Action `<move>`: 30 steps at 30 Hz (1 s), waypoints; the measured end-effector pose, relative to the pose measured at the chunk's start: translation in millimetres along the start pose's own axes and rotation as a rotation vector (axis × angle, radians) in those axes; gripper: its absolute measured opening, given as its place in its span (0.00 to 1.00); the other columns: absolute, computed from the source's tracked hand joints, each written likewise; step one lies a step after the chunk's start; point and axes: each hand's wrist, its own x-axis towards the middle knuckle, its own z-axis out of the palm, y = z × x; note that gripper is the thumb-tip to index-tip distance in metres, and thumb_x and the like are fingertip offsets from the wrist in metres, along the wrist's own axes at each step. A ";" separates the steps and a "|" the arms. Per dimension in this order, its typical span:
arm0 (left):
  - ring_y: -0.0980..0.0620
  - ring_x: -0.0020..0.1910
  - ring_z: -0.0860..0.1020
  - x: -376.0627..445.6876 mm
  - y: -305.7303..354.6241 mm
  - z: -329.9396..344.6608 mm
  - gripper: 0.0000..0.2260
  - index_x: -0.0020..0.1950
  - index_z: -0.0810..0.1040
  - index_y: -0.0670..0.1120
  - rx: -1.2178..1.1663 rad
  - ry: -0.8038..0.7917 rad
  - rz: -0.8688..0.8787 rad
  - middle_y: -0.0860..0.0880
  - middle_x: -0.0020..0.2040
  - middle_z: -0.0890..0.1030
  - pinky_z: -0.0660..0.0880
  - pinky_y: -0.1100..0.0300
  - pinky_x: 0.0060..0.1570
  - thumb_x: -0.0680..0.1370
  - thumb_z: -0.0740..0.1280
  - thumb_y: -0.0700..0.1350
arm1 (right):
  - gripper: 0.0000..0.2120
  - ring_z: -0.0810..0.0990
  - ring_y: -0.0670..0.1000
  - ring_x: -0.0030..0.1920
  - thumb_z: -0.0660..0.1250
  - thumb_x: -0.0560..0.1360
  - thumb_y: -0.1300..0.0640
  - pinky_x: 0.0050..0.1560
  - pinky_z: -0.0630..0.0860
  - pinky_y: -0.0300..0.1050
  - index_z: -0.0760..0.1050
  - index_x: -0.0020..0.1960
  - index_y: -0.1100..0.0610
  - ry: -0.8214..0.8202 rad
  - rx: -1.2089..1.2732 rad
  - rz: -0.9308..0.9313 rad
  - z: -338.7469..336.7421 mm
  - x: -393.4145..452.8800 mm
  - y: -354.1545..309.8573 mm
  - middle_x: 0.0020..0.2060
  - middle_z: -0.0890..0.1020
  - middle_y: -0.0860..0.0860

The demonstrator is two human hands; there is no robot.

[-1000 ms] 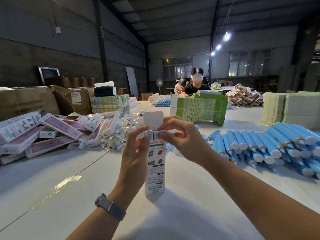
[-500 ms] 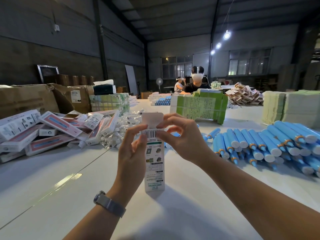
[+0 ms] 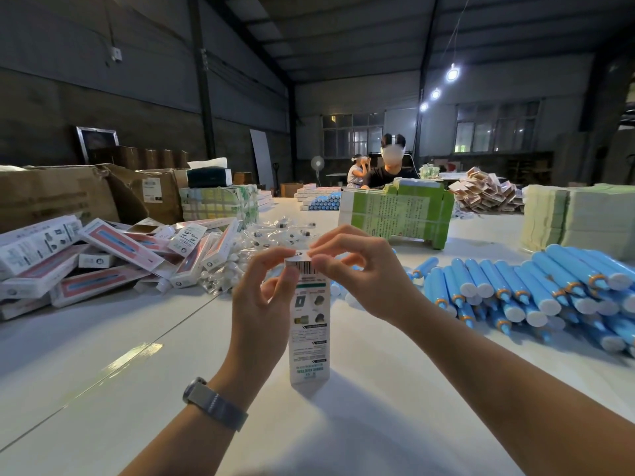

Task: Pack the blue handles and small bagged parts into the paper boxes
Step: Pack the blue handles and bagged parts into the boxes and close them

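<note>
A tall white paper box with green print and a barcode stands upright on the white table in front of me. My left hand grips its upper left side, thumb near the barcode. My right hand pinches the folded top flap at the box's upper end. Blue handles with white caps lie piled to the right. Small bagged parts lie heaped behind the box on the left.
Finished white and red boxes are piled at the left, with brown cartons behind them. A green bundle of flat packs and pale stacks stand at the back. A person sits across the table.
The top flap stood upright above the box a second ago; now it is folded down under my right fingers. Both hands stayed at the box's top.
</note>
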 end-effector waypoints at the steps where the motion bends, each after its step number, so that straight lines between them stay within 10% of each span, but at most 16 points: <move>1: 0.55 0.44 0.83 0.0 0.4 0.2 0.04 0.52 0.75 0.50 -0.003 -0.002 0.010 0.59 0.46 0.82 0.81 0.62 0.39 0.79 0.63 0.44 | 0.02 0.80 0.50 0.49 0.70 0.76 0.57 0.47 0.80 0.46 0.82 0.45 0.55 0.005 0.032 0.019 -0.9 0.4 -0.6 0.46 0.81 0.49; 30: 0.68 0.50 0.80 -2.8 0.7 3.6 0.09 0.60 0.71 0.50 0.100 -0.021 0.113 0.56 0.53 0.78 0.74 0.76 0.39 0.81 0.59 0.41 | 0.04 0.81 0.46 0.43 0.71 0.75 0.62 0.46 0.80 0.42 0.82 0.48 0.56 0.051 -0.186 -0.060 -0.9 4.1 -7.1 0.41 0.81 0.42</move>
